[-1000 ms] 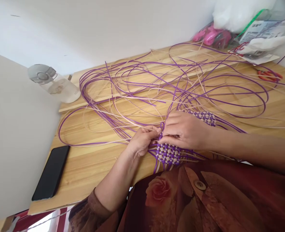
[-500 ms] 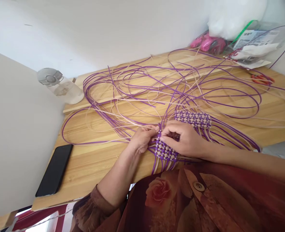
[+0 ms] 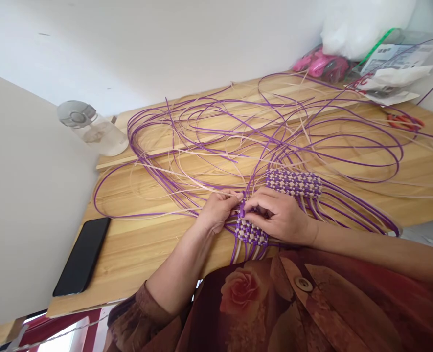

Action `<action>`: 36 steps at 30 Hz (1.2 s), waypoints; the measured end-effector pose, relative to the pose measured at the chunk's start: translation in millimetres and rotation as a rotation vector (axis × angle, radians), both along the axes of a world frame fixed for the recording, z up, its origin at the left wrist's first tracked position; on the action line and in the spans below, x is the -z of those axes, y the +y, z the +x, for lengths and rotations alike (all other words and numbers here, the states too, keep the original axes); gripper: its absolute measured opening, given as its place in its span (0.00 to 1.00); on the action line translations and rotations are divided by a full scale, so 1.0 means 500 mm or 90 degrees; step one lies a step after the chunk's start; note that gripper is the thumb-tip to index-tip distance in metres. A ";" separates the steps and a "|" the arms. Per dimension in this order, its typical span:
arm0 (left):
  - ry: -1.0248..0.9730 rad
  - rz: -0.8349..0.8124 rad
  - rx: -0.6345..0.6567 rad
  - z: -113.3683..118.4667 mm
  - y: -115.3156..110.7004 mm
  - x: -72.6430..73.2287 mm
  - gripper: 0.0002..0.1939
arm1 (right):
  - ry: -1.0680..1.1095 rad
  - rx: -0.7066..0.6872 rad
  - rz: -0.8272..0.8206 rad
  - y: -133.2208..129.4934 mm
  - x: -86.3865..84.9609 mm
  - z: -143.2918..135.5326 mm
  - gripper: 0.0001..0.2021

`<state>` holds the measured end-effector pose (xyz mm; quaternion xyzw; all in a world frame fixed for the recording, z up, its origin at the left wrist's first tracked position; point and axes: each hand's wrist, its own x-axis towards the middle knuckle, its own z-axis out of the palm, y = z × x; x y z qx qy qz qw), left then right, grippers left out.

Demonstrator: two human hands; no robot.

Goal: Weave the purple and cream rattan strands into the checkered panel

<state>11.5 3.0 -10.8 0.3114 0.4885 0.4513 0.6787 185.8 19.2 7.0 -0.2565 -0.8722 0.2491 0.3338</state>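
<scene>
Starting at the left hand (image 3: 218, 210): I read thumb and forefinger pinched together on a pale cord (image 3: 202, 186), just left of the smaller woven piece (image 3: 252, 233). Right hand (image 3: 247, 210): curled, thumb and fingertips at that piece's far edge, touching the purple strands there; can't tell if they're clamped on one. Smaller woven piece lies on the desk (image 3: 135, 254) right under both hands, close to the person's body, partly covered by the right hand. Done, as far as I can see: a purple-and-beige check on its near part, tight and even. Far edge looks unfinished to me; fingers block the last row. Cord ends hang out along its near side, none trimmed or tucked that I can make out. Larger woven piece (image 3: 293, 184) sits beyond the right hand, just to the right; same check, looks filled in across its face, but long tails run off it too. Can't tell if the two are joined. Past that, loose purple and beige cords (image 3: 128, 128) loop over most of the desk, so I'd judge plenty is left unworked. Outer ring: phone (image 3: 82, 256) at left, bottle (image 3: 102, 134) far left, orange-handled scissors (image 3: 405, 121) far right, plastic bag (image 3: 396, 68) behind them.
</scene>
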 end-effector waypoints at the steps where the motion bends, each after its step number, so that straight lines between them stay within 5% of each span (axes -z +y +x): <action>1: 0.001 0.001 0.001 0.000 0.000 0.000 0.21 | 0.007 -0.009 0.018 0.000 0.000 -0.001 0.04; 5: -0.004 -0.013 -0.009 0.002 0.000 -0.003 0.21 | 0.017 -0.037 0.018 -0.010 -0.011 0.001 0.02; 10: 0.023 -0.026 -0.006 0.002 0.001 -0.009 0.21 | 0.008 -0.122 -0.161 -0.035 -0.023 0.024 0.06; 20: 0.114 0.008 -0.028 0.006 -0.002 0.004 0.19 | 0.110 -0.173 -0.188 -0.029 0.016 0.019 0.05; 29: 0.567 0.217 0.041 -0.016 -0.018 -0.033 0.11 | 0.081 -0.126 -0.240 -0.018 0.029 0.015 0.07; 33: 0.428 0.148 0.096 -0.003 -0.023 -0.040 0.12 | 0.106 -0.126 -0.241 -0.016 0.031 0.016 0.08; 36: 0.314 0.054 0.059 0.010 -0.021 -0.027 0.15 | 0.118 -0.138 -0.246 -0.014 0.030 0.018 0.08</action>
